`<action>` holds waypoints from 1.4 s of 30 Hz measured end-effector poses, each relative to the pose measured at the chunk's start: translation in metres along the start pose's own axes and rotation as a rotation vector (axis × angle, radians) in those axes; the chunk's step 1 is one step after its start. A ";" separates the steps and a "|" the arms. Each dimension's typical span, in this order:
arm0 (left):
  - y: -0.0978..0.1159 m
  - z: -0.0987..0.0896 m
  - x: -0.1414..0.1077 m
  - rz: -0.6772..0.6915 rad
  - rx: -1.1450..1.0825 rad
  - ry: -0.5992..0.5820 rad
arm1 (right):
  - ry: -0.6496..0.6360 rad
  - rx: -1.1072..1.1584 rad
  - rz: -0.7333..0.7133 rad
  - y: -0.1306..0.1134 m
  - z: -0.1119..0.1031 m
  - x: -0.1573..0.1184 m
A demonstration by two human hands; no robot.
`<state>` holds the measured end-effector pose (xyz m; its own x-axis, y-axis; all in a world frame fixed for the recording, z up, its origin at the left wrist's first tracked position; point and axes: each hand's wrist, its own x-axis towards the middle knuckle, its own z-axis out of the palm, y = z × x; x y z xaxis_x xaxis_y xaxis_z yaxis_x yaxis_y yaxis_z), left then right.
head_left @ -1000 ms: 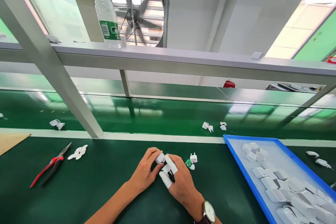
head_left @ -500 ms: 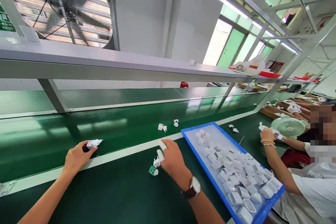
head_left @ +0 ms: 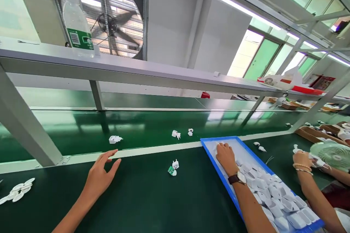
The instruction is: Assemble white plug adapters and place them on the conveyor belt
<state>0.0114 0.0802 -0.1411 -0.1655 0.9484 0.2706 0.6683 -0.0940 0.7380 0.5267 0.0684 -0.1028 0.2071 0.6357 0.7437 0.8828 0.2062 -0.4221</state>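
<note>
My left hand [head_left: 101, 174] is open above the front edge of the green belt, thumb and fingers apart and nothing in them. Just beyond its fingertips lies a white plug-like piece [head_left: 115, 139] on the belt. My right hand [head_left: 226, 157], with a wristwatch, is down in the far left part of the blue-rimmed tray [head_left: 218, 182]. Its fingers are curled together over the white plastic housings there; what they hold is hidden. More white housings [head_left: 276, 193] fill the near part of the tray. Between my hands, a white plug with a small green circuit board [head_left: 172, 170] lies on the dark green table.
Two small white plug pieces [head_left: 176, 134] lie farther along the belt. White oval parts [head_left: 18, 190] are heaped at left. A metal post [head_left: 27, 116] and shelf [head_left: 153, 76] with a bottle [head_left: 78, 25] stand ahead. At right, a co-worker's hands [head_left: 303, 160] are near a green fan [head_left: 332, 154].
My left hand has let go of the white plug piece, which now lies on the belt, and drawn back. My right hand has moved right, into the tray. The view has turned left.
</note>
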 end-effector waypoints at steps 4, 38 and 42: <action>0.035 0.012 -0.020 0.015 -0.285 -0.227 | -0.234 0.122 -0.258 -0.065 0.036 -0.020; 0.041 0.057 -0.085 0.585 -0.291 -0.181 | -0.845 1.441 0.898 -0.200 0.101 -0.107; 0.040 0.045 -0.086 0.501 -0.340 -0.224 | -0.889 1.554 0.953 -0.205 0.099 -0.107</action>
<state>0.0852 0.0082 -0.1622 0.2867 0.8012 0.5252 0.3517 -0.5980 0.7202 0.2825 0.0317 -0.1470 -0.3561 0.9231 -0.1454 -0.4973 -0.3189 -0.8069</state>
